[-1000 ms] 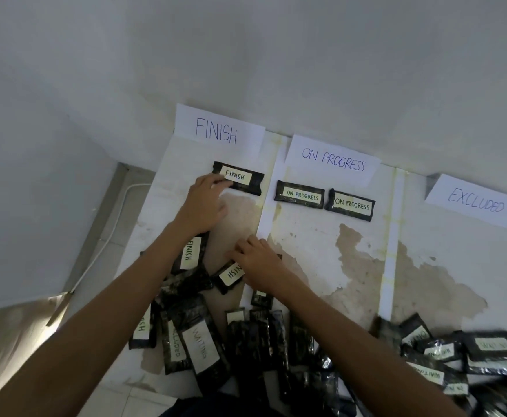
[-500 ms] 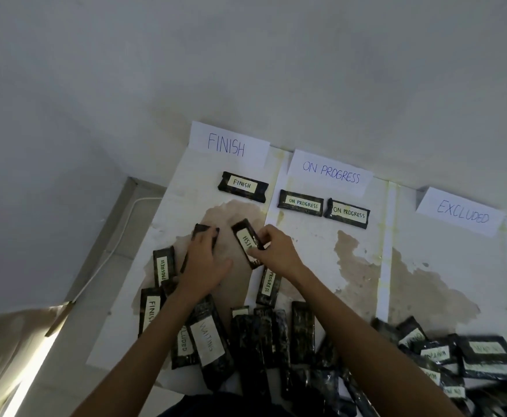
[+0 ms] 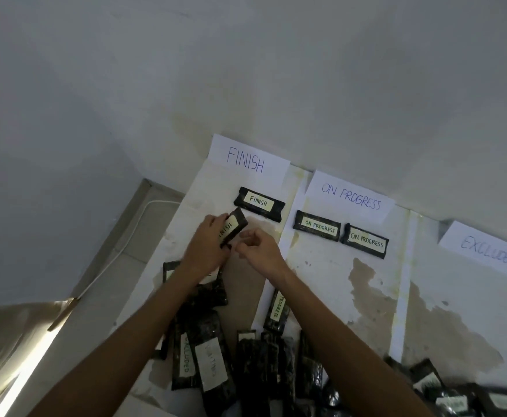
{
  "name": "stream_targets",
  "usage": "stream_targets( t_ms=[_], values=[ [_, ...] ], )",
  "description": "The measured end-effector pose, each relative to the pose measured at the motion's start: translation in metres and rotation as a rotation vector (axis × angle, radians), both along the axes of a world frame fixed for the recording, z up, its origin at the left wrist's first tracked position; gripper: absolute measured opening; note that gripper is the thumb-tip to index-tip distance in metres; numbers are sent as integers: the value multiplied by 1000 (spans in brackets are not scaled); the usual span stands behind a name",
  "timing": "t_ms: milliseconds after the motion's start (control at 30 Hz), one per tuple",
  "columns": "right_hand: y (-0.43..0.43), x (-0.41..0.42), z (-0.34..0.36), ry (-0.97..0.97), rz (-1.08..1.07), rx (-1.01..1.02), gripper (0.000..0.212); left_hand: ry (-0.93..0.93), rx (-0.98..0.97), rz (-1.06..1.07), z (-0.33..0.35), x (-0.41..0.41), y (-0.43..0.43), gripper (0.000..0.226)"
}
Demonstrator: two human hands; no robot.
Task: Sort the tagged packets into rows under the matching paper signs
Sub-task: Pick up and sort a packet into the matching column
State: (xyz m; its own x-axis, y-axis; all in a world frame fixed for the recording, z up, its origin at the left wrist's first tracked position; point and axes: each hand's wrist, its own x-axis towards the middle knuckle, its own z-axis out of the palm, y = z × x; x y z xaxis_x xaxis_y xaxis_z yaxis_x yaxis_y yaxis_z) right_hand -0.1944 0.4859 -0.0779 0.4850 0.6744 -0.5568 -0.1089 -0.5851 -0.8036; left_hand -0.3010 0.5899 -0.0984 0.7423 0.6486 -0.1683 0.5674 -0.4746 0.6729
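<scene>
The held packet (image 3: pixel 234 227), tagged FINISH, sits left of centre in the frame. It is just below and left of the laid packet (image 3: pixel 259 203) that bears the same word, and both are under the FINISH sign (image 3: pixel 246 159). Its long axis runs steeply from lower left to upper right, with the top end pointing toward the laid packet and almost touching it. The tag faces up and its letters climb along the length. The left hand (image 3: pixel 205 251) has its grip closed around the packet's left edge. The right hand (image 3: pixel 259 251) is just beside the lower end with its fingers curled, and I cannot tell whether it pinches the packet or holds nothing. The step in hand looks like placing a second FINISH packet. The next move probably calls for turning it level, parallel to the laid one, and setting it down in that row on the bench (image 3: pixel 321 281). To the right, two sorted packets (image 3: pixel 318 226) lie under the ON PROGRESS sign (image 3: pixel 350 195). Nothing lies under the EXCLUDED sign (image 3: pixel 487 252). An unsorted pile (image 3: pixel 210 356) fills the bottom of the frame.
</scene>
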Motion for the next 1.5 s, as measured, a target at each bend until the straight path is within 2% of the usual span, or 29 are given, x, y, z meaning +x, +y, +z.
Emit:
stream_targets(
  t_ms=[100, 200, 533, 800, 933, 1033, 1100, 1167, 1367, 1500],
  values=[
    [0, 12, -11, -92, 46, -35, 13, 104, 192, -95, -8, 11, 53, 63],
    [-6, 22, -24, -167, 108, -76, 18, 174, 285, -224, -13, 27, 97, 62],
    [-22, 33, -49, -320, 239, -39, 19, 183, 166, -373, -34, 54, 141, 57],
    [-37, 23, -51, -525, 369, 34, 16, 32, 333, -415, -26, 24, 102, 61],
    [-54, 21, -49, -539, 409, -1, 20, -4, 529, -738, -27, -12, 67, 68],
    [-63, 19, -51, -549, 400, -48, 19, 111, 595, -1005, -28, -30, 57, 78],
    [-67, 17, -51, -566, 388, -66, 18, 175, 632, -1099, -26, -32, 55, 81],
    [-70, 15, -51, -593, 376, -68, 15, 212, 671, -1133, -23, -28, 54, 77],
    [-72, 11, -51, -649, 378, -64, 16, 226, 767, -1177, -22, -3, 49, 46],
    [-74, 10, -50, -660, 387, -53, 16, 239, 740, -1062, -19, 10, 60, 52]
  ],
)
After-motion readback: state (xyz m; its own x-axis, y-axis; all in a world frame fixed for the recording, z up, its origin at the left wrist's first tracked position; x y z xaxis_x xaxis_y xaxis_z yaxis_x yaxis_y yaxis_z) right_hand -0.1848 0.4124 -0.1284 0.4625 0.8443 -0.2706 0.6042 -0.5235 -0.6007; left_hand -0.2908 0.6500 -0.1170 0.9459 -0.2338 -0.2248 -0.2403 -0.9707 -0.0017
